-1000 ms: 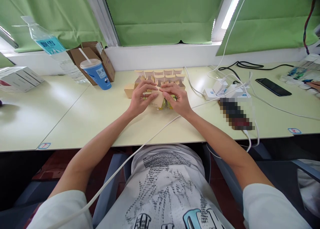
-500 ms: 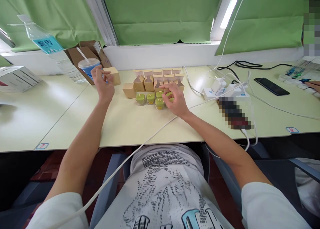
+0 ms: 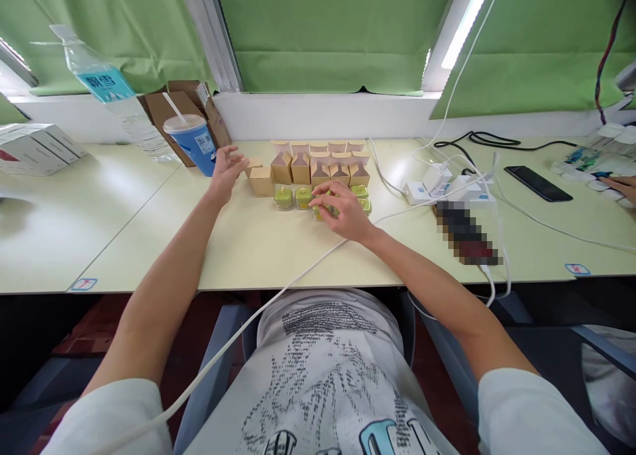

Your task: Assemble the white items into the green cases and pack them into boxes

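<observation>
My left hand [image 3: 226, 167] hovers open with fingers spread, just left of two closed tan cardboard boxes [image 3: 260, 179] at the left end of the group. My right hand [image 3: 340, 206] curls over a small green-lidded jar [image 3: 318, 210] in the front row, fingers closed around it. More green jars [image 3: 283, 197] stand in a row beside it. Behind them stand several small tan boxes with open flaps [image 3: 320, 165], in rows toward the window wall.
A blue cup with a straw [image 3: 195, 144], a brown carton [image 3: 173, 107] and a water bottle [image 3: 116, 94] stand at the back left. White boxes [image 3: 34, 149] lie far left. Power strips and cables [image 3: 447, 183], a phone [image 3: 534, 182] and another person's hand [image 3: 623, 187] are at the right.
One second ago both hands held a tan box over the jars. The left hand carried it left, set it by the other closed box and let go. The right hand settled on a jar.
</observation>
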The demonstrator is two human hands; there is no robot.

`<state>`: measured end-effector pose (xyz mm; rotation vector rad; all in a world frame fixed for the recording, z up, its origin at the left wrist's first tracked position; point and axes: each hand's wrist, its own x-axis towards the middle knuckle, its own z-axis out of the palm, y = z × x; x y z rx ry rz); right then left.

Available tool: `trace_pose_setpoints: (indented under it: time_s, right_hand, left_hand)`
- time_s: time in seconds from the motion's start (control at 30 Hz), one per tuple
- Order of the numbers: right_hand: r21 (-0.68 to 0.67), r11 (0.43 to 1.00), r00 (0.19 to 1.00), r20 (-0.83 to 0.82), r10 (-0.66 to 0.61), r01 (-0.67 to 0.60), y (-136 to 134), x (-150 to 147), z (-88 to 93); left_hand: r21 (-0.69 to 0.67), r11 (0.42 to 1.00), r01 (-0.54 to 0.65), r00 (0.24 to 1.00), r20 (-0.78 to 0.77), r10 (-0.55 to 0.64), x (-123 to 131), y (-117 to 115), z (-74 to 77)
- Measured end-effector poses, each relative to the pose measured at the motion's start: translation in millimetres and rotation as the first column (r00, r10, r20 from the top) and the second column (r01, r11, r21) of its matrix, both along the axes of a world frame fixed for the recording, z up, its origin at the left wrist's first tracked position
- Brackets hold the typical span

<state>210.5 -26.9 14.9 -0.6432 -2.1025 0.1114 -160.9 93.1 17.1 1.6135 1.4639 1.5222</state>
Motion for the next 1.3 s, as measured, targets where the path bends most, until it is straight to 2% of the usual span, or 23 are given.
trace_pose_setpoints:
  time_s: [0.1,0.23,0.47,0.67,0.73,0.8,0.87,0.9,1.0,1.07,1.17,1.3]
  right_hand:
    - [-0.007,1.000,0.998,0.066,-0.016,0.017,1,1,-1.4]
    - [0.000,0.996,0.981,0.178,-0.082,0.084,3,1,-2.5]
    - [0.006,0.990,0.965,0.222,-0.140,0.142,3,2,0.2]
    - [-0.028,0.989,0.964,0.229,-0.138,0.148,4,3,0.7]
    - [-0.033,0.986,0.960,0.234,-0.153,0.165,4,2,1.3]
    - [-0.041,0.984,0.958,0.240,-0.160,0.175,4,2,2.0]
    - [-0.045,0.981,0.954,0.247,-0.171,0.188,4,2,2.7]
    - [-0.042,0.978,0.951,0.244,-0.191,0.207,4,2,2.8]
    - [-0.026,0.950,0.932,0.203,-0.299,0.311,5,3,2.0]
    - [-0.028,0.933,0.918,0.188,-0.348,0.359,6,4,0.8]
    - [-0.030,0.933,0.913,0.218,-0.344,0.359,9,6,-0.6]
    - [-0.007,0.938,0.913,0.231,-0.336,0.347,9,6,-0.3]
  left_hand:
    - [0.028,0.998,0.052,0.989,-0.137,-0.048,13,-8,5.6]
    - [0.013,0.985,0.170,0.920,-0.360,-0.154,24,-16,10.0]
    - [0.061,0.991,0.121,0.953,-0.286,-0.099,36,-12,2.9]
    - [0.035,0.993,0.114,0.970,-0.219,-0.104,38,-7,-2.5]
    - [0.143,0.985,0.100,0.964,-0.261,-0.060,38,-12,2.5]
    - [0.325,0.943,0.073,0.944,-0.328,0.040,43,-20,10.7]
    - [0.446,0.889,0.107,0.903,-0.418,0.101,56,-31,18.8]
    - [0.459,0.875,0.155,0.873,-0.477,0.096,67,-38,21.8]
    - [0.373,0.865,0.336,0.719,-0.694,0.020,106,-60,24.3]
    - [0.285,0.876,0.390,0.603,-0.798,-0.009,130,-73,22.7]
    - [0.199,0.916,0.349,0.526,-0.850,-0.016,149,-86,22.3]
    - [0.139,0.961,0.238,0.505,-0.863,0.000,142,-91,29.6]
